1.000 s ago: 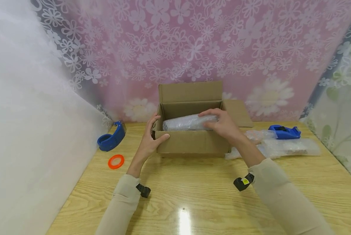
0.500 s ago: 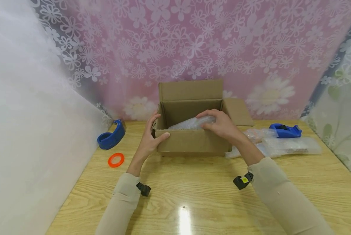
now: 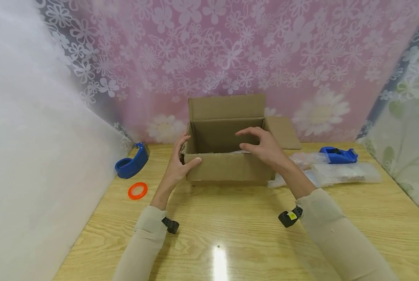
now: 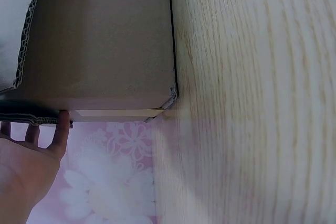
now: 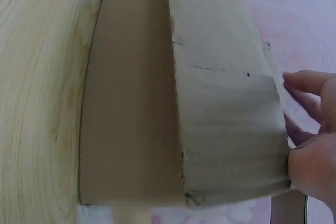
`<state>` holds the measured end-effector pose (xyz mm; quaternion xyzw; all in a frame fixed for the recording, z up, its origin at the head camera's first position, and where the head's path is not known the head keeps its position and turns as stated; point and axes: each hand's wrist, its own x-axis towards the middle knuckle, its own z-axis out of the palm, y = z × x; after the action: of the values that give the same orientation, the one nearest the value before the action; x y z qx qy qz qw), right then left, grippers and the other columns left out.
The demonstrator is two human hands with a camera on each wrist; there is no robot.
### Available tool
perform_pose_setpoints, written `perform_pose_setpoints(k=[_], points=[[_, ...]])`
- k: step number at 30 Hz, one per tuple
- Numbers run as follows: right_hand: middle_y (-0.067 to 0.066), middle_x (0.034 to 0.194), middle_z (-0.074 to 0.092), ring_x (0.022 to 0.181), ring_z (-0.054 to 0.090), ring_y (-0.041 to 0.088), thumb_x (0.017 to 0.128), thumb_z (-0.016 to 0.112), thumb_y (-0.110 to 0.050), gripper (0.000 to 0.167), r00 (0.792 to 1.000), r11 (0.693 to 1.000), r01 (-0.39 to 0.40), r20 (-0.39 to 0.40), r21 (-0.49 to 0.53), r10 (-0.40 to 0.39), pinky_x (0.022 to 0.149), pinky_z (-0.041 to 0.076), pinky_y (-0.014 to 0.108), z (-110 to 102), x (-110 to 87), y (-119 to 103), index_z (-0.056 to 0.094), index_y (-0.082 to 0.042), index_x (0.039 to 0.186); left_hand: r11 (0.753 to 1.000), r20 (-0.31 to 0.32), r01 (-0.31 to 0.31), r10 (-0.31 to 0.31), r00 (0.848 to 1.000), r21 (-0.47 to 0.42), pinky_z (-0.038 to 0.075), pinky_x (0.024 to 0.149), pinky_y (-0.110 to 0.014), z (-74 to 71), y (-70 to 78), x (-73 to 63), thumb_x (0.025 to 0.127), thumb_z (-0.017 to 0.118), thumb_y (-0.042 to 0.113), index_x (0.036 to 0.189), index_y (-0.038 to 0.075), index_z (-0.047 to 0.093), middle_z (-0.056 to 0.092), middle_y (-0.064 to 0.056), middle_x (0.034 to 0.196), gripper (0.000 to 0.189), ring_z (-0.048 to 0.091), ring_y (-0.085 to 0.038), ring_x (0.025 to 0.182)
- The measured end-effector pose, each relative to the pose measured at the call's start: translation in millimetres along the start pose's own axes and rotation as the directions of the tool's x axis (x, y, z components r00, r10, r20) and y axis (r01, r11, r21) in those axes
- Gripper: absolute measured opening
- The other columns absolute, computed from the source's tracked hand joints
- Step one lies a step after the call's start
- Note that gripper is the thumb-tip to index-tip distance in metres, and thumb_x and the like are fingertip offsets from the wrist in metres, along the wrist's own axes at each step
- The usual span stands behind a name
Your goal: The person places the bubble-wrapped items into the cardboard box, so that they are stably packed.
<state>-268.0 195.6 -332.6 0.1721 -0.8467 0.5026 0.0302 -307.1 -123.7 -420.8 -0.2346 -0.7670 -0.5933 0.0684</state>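
Note:
An open cardboard box point(image 3: 230, 167) stands on the table with its back flap up and its right flap folded outward. My left hand point(image 3: 177, 166) grips the box's left front corner, thumb on the front flap, fingers along the left side. Over the right part of the opening is my right hand point(image 3: 265, 147), its thumb and fingers spread apart with nothing between them. Just behind the front edge a sliver of the bubble-wrapped package point(image 3: 240, 151) shows inside; the front wall hides the rest. In the right wrist view my right hand point(image 5: 315, 114) is at the box rim.
Bubble-wrapped packages point(image 3: 346, 172) lie right of the box, beside a blue tape dispenser point(image 3: 338, 155). On the left are a blue hand-held tape dispenser point(image 3: 132, 162) and an orange ring point(image 3: 137, 191). A floral curtain point(image 3: 230, 58) hangs behind the box.
The bubble-wrapped package has gone down into the box, left end first, and my right hand has let go of it. My left hand keeps its hold on the box corner.

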Motion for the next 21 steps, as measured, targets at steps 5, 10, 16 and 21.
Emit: perform_pose_setpoints(k=[5, 10, 16, 21], points=[[0.013, 0.151, 0.050, 0.142, 0.045, 0.033, 0.106, 0.062, -0.014, 0.042, 0.997, 0.981, 0.066, -0.058, 0.183, -0.057, 0.114, 0.041, 0.045, -5, -3.6, 7, 0.054, -0.002, 0.145, 0.999, 0.011, 0.025, -0.025, 1.000, -0.026, 0.008, 0.124, -0.065, 1.7, 21.8, -7.3, 0.095, 0.075, 0.013, 0.161, 0.022, 0.034, 0.008, 0.004, 0.175, 0.078, 0.005, -0.020, 0.160], [0.006, 0.139, 0.060, 0.134, 0.054, 0.028, 0.108, 0.057, -0.013, 0.039, 0.992, 0.926, 0.123, -0.044, 0.356, -0.115, 0.107, 0.046, 0.027, -18, -11.2, 10, 0.054, -0.007, 0.146, 0.999, 0.012, 0.011, -0.010, 1.000, -0.034, 0.008, 0.124, -0.065, 2.9, 33.9, -11.4, 0.096, 0.075, 0.014, 0.160, 0.017, 0.035, 0.009, -0.002, 0.175, 0.076, 0.007, -0.022, 0.160], [0.009, 0.136, 0.064, 0.126, 0.062, 0.026, 0.110, 0.052, -0.012, 0.038, 0.981, 0.885, 0.165, 0.022, 0.435, -0.194, 0.106, 0.050, 0.031, -48, -28.5, 10, 0.053, -0.008, 0.148, 0.999, 0.011, 0.007, -0.006, 1.000, -0.045, 0.008, 0.124, -0.064, 2.8, 31.5, -10.9, 0.096, 0.075, 0.013, 0.160, 0.019, 0.036, 0.009, 0.002, 0.175, 0.075, 0.005, -0.020, 0.160], [0.012, 0.138, 0.063, 0.124, 0.063, 0.023, 0.110, 0.048, -0.007, 0.040, 0.981, 0.865, 0.166, 0.005, 0.473, -0.192, 0.106, 0.049, 0.031, -75, -47.1, 17, 0.051, -0.006, 0.150, 0.999, 0.003, 0.000, 0.000, 1.000, -0.047, 0.007, 0.124, -0.063, 2.1, 31.6, -10.0, 0.095, 0.075, 0.013, 0.159, 0.022, 0.037, 0.010, 0.007, 0.174, 0.075, 0.005, -0.018, 0.160]])
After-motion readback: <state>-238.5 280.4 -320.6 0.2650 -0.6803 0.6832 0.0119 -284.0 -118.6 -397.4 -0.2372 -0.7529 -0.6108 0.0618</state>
